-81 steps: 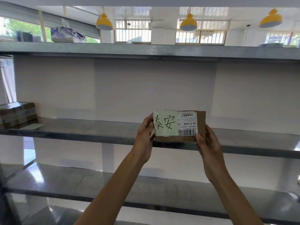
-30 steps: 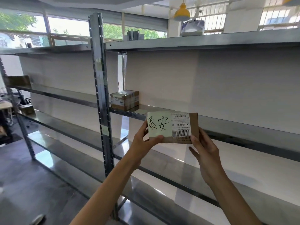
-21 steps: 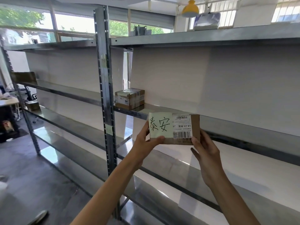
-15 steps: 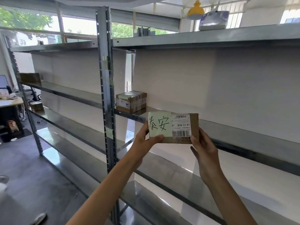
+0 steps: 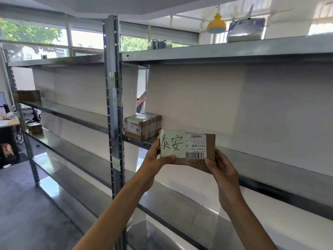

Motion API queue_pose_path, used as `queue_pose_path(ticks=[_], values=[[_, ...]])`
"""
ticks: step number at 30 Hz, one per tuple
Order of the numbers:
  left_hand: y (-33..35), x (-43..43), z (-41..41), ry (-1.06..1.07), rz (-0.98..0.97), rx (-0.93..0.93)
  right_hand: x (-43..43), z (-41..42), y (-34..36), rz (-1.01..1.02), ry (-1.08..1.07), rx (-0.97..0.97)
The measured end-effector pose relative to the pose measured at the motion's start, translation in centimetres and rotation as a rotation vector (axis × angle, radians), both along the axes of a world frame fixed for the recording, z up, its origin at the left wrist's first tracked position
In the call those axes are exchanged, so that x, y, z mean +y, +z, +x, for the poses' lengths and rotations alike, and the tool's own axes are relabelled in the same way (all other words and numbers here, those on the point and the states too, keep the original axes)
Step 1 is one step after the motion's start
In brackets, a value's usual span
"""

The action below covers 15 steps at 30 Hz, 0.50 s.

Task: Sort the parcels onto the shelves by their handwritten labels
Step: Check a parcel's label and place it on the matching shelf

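A small brown parcel (image 5: 209, 147) is held up in front of the middle shelf (image 5: 266, 170). It carries a pale green handwritten note (image 5: 173, 143) and a white barcode label. My left hand (image 5: 156, 163) grips its left end, thumb along the lower edge under the note. My right hand (image 5: 221, 170) holds its right lower corner. A second taped brown parcel (image 5: 143, 126) with a green note on top sits on the same shelf, just right of the steel upright (image 5: 113, 105).
More parcels lie on the left bay's shelves: a brown box (image 5: 28, 95) on the middle level and a smaller one (image 5: 35, 127) lower down. A wrapped bundle (image 5: 245, 31) sits on the top shelf. A desk (image 5: 9, 123) stands at far left.
The view has swung left from facing the shelf head-on, bringing the upright and left bay into sight. The parcel stays gripped in both hands in front of me.
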<state>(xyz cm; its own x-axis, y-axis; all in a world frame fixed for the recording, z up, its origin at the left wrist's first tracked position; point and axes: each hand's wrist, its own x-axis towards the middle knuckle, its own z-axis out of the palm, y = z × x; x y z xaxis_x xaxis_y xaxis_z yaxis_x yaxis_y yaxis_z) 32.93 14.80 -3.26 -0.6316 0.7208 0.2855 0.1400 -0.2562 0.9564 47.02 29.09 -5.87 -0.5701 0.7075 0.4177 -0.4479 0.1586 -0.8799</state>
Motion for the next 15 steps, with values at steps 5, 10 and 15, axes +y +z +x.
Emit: queue_pose_path(ticks=[5,10,15], values=[[-0.1,0.9,-3.1,-0.057,0.047,0.044,0.2,-2.3,0.7,0.022,-0.080,0.007],[-0.4,1.0,-6.9,-0.079,0.043,0.086,-1.1,-5.3,0.6,0.020,-0.149,-0.005],[0.1,0.1,-10.7,-0.142,0.036,0.201,-3.1,-8.4,0.4,0.010,-0.221,0.024]])
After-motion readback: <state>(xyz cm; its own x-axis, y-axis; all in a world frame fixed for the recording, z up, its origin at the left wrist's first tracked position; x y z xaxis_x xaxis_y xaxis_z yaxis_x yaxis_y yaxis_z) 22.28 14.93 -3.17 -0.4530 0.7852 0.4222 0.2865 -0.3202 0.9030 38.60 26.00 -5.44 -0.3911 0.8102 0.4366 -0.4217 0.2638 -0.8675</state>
